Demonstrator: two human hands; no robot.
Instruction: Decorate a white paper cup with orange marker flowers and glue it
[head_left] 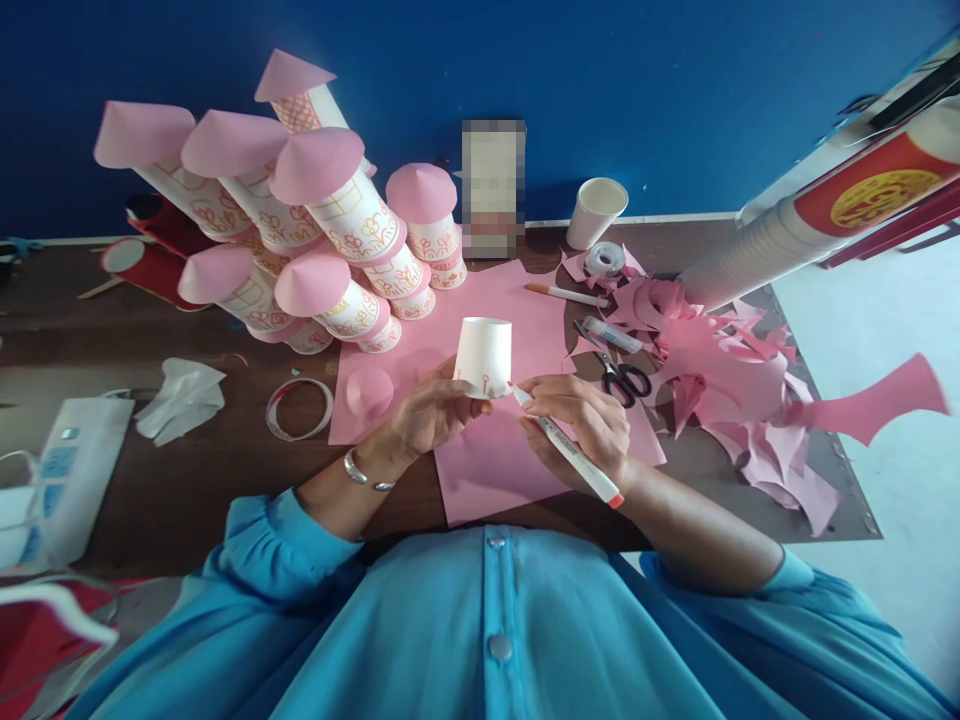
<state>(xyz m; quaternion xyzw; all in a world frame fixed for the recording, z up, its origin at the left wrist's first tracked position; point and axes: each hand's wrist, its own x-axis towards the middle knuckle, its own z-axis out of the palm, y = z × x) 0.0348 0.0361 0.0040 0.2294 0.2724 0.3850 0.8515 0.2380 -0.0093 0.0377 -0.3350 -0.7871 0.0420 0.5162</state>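
My left hand [431, 412] is closed around the lower left side of a white paper cup [486, 352], which is held above pink paper [480, 465]. Small red-orange marks show low on the cup's wall. Between the fingers of my right hand [581, 420] is a white marker [574, 458] with an orange end, its tip at the cup's lower right edge. To the left stand stacked paper-cup towers [356, 215] with pink cone roofs and red and yellow flower drawings. A small pink cone [370, 393] lies on the paper left of my left hand.
Black-handled scissors [626, 382], a second marker [566, 294], a glue tube [611, 334] and a tape roll [604, 260] lie right, among pink scraps [705, 350]. A white cup [596, 213] and a tall cup stack [780, 235] stand behind. A white ring [270, 410] lies left.
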